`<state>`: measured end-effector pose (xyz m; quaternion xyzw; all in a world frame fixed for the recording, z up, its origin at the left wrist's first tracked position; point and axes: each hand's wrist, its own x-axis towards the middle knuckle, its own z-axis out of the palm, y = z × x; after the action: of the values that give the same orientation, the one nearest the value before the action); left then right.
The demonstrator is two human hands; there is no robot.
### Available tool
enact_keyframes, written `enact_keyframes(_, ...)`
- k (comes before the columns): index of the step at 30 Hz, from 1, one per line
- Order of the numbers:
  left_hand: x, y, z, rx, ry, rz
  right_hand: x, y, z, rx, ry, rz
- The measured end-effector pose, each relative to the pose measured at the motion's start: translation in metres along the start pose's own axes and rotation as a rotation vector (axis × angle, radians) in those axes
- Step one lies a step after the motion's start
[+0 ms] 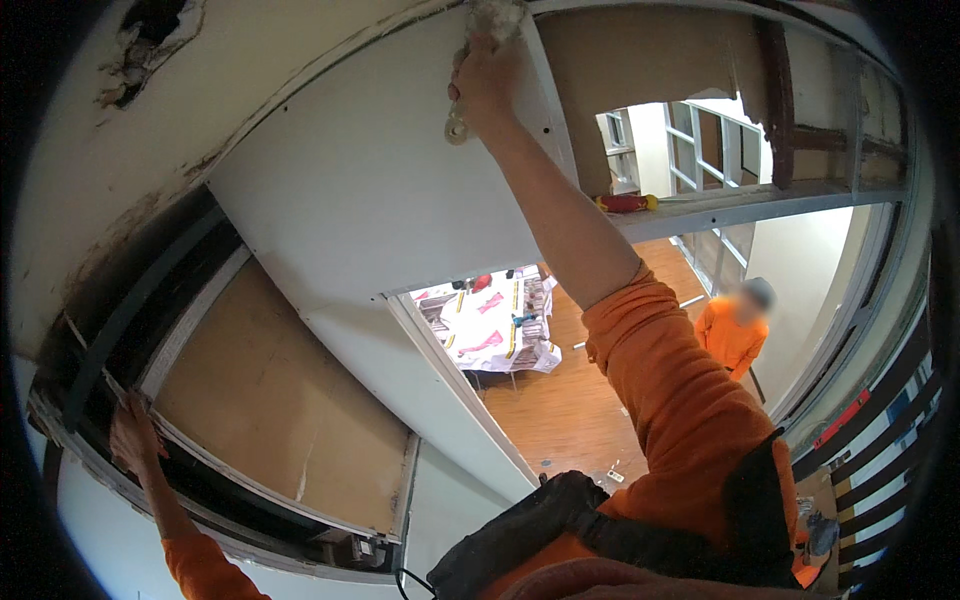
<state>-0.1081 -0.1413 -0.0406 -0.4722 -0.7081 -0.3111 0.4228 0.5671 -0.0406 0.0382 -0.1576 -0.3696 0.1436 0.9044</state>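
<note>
Evidently the right hand clasps a stiff, light putty knife by its handle (blade hidden), while the open left hand braces on the frame edge.

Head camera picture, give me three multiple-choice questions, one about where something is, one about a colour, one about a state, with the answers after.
1. Where does the red-handled tool lie?
A. on the grey metal crossbar of the frame
B. on the wooden floor
C. in the left hand

2. What colour are the sleeves of the person wearing the camera?
A. blue
B. orange
C. white

3. What is the right hand doing?
A. hanging open in the air
B. gripping a flat pale tool against the white panel
C. resting on the table below

Answers: 1 A, the tool rests on the crossbar beside the raised right forearm. 2 B, both sleeves are orange. 3 B, the fingers are closed round the pale tool, up at the top edge of the white panel; the left hand is pressed on the frame lower down.
</note>
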Motion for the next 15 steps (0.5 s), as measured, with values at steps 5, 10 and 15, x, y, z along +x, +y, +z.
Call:
enact_keyframes(5, 0.005, -0.028, 0.018, 0.011, 0.086, 0.039, 0.0, 0.012, 0.009, 0.095, -0.046, -0.058)
enact_keyframes(10, 0.006, -0.026, 0.026, 0.006, -0.043, -0.064, 0.017, -0.003, -0.001, 0.244, -0.157, 0.218)
enact_keyframes(15, 0.007, -0.037, 0.022, -0.049, -0.116, -0.137, -0.004, -0.048, 0.014, 0.403, -0.055, 0.415)
